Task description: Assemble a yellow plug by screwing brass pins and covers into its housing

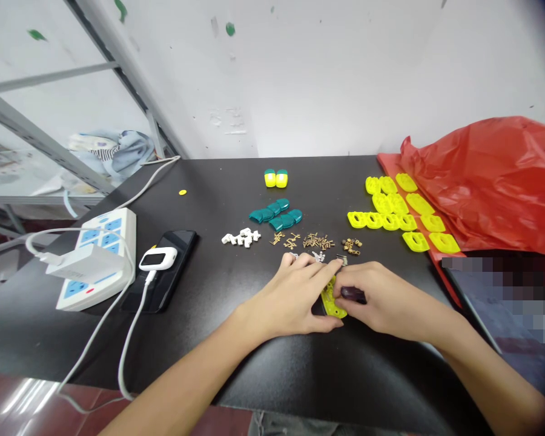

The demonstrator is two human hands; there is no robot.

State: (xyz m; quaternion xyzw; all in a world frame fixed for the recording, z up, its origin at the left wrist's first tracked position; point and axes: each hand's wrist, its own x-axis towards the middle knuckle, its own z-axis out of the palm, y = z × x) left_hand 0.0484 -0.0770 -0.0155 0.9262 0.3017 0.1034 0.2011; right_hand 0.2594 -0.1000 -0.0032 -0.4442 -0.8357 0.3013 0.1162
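Observation:
My left hand point(295, 297) is bent around a yellow plastic shell point(332, 306) on the black table, with its thumb at the near edge and its fingers at the far side. My right hand point(367, 293) is closed on a small tool with a dark, rounded handle point(353, 294). The tool's tip is hidden by the fingers, over the shell. Just beyond my hands lie brass screws point(315, 241), brass cube-like pieces point(352, 245), bent brass strips point(290, 240), and small silvery parts point(318, 257).
Farther back are white plastic pieces point(241, 238), teal covers point(277, 212) and two yellow-and-teal cases point(276, 178). Several yellow shells point(390, 206) lie at right, beside a red plastic bag point(495, 188). A power strip point(100, 254), phone point(175, 266) and white cables point(127, 339) occupy the left.

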